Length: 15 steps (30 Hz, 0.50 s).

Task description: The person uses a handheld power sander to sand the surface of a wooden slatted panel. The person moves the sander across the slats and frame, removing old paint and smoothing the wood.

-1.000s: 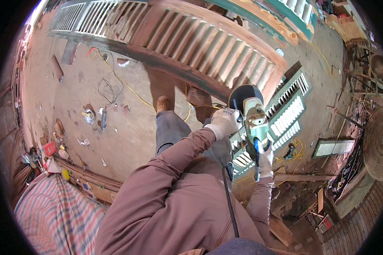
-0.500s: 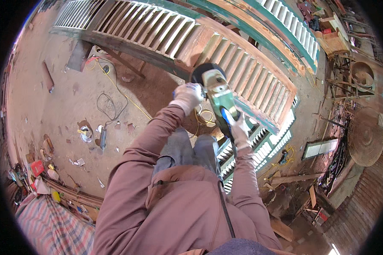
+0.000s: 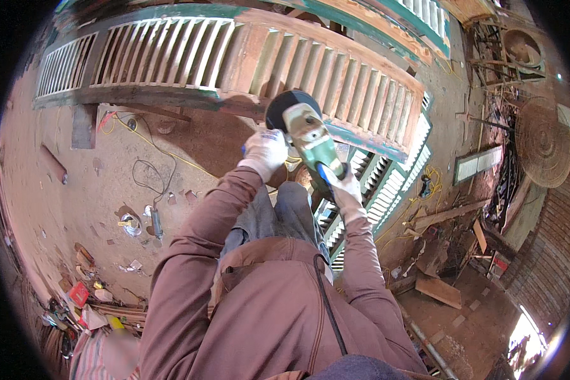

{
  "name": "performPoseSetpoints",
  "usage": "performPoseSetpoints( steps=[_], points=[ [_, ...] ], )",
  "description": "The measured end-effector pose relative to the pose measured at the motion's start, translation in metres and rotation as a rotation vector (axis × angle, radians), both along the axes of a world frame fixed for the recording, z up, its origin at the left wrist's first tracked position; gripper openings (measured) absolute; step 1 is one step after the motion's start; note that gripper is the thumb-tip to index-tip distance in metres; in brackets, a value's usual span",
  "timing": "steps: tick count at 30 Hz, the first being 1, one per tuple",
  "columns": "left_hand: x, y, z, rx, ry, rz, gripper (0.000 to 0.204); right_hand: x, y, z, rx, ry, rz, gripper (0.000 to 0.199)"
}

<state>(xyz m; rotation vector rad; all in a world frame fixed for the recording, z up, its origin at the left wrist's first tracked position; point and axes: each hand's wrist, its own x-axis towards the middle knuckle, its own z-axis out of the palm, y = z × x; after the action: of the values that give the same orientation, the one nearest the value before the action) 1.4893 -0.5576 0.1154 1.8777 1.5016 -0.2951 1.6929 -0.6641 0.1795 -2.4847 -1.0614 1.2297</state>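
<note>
"Through the head camera, how are our arms set?"
"Elbow bent outward, our left hand [image 3: 266, 152] clasps the grinder [image 3: 315, 142] beside its head; our right hand [image 3: 346, 191], forearm reaching forward, grips its rear."
"And the grinder?"
"Its disc [image 3: 278, 112] overlaps the louvred shutter [image 3: 291, 63]; contact we cannot tell. A second ago we had it nearer the right end; now it's farther left."

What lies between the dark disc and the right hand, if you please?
In the head view, the power tool's pale and green body lies between the dark disc and the right hand, which grips its rear.
</note>
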Motion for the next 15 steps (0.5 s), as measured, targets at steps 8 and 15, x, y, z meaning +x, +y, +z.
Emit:
performPoseSetpoints(
  steps=[8,15],
  points=[
    [0.134,-0.03,-0.005,-0.007,-0.114,-0.158,0.023,0.124,-0.084,-0.046,0.107,-0.008,-0.24,0.076],
    [0.247,-0.037,-0.006,-0.066,-0.106,-0.321,0.023,0.212,-0.126,-0.062,0.255,0.19,-0.495,0.068]
  ],
)
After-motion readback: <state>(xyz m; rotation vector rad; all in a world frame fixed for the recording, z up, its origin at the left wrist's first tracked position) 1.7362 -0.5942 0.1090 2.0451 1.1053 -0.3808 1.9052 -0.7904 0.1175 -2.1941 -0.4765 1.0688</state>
